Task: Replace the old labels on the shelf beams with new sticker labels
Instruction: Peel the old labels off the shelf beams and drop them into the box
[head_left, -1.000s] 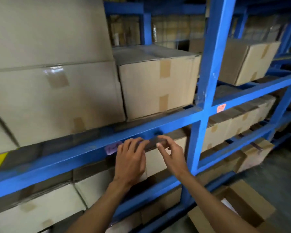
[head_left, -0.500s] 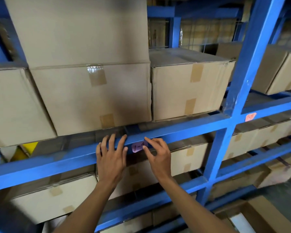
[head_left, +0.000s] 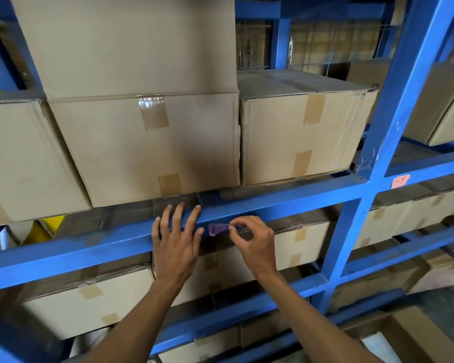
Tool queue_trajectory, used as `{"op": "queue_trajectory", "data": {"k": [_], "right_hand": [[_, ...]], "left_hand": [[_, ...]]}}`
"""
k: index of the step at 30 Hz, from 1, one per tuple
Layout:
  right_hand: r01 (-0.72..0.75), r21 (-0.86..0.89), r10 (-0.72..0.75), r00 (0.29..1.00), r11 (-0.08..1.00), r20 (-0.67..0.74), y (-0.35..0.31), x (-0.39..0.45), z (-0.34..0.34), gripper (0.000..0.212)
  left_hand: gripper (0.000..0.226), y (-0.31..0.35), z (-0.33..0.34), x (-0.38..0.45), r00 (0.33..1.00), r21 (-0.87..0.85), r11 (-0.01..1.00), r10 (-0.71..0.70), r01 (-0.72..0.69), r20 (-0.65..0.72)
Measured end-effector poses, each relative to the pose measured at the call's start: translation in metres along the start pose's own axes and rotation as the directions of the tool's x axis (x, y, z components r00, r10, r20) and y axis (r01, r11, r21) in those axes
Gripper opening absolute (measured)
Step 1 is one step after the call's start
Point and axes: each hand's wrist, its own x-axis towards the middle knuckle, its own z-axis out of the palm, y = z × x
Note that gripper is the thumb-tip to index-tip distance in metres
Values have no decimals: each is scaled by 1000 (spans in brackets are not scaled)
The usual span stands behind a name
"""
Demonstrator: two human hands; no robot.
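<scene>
A small purple label [head_left: 218,229] with dark handwriting sits on the front of the blue shelf beam [head_left: 286,203]. My right hand [head_left: 252,239] pinches the label's right edge between thumb and forefinger, and that edge looks lifted off the beam. My left hand [head_left: 176,242] lies flat on the beam just left of the label, fingers spread and holding nothing. An orange label [head_left: 400,181] marked 1-5 is stuck on the beam to the right of the blue upright post [head_left: 393,100].
Large taped cardboard boxes [head_left: 147,142] fill the shelf above the beam, and more boxes [head_left: 89,302] stand on the shelf below. An open carton [head_left: 409,336] sits on the floor at the lower right. Something yellow [head_left: 45,226] shows behind the boxes at the left.
The view has shifted left along the rack. My right hand went from fingers resting beside the purple label to pinching its right edge. My left hand stays flat on the beam.
</scene>
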Motion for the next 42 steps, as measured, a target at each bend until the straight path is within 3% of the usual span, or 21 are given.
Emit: {"op": "queue_trajectory", "data": {"k": [6,12,18,27,30,34,38,42], "right_hand": [[-186,142,188,982,972,-2,5,4,-28,13],[-241,138,251,966,961,-59,28,3,-71,12],[-321,152,342,929,935,-141,52,3,-115,12],[-466,139,486,840,874,-243,99,2,-184,15],[-495,103,503,825,863,-257,118,3,-205,13],[-516,91,518,805,852,-289,145,2,-231,23],[-588,89,581,744,804,-330,177,-3,-255,13],[-680,83,660,664,729,-353,220,-17,-280,13]], "left_hand": [[50,0,2,0,1000,-20,1000,-19,19,2],[47,19,5,-1,997,-91,994,-61,56,-54],[54,84,16,-2,993,-195,976,85,-100,-85],[74,189,38,20,981,-268,949,188,-167,52],[85,214,46,25,987,-311,947,122,-86,100],[82,241,55,28,996,-360,933,39,-10,75],[79,286,65,22,981,-464,871,195,-163,21],[84,340,94,13,889,-580,747,451,-325,83]]}}
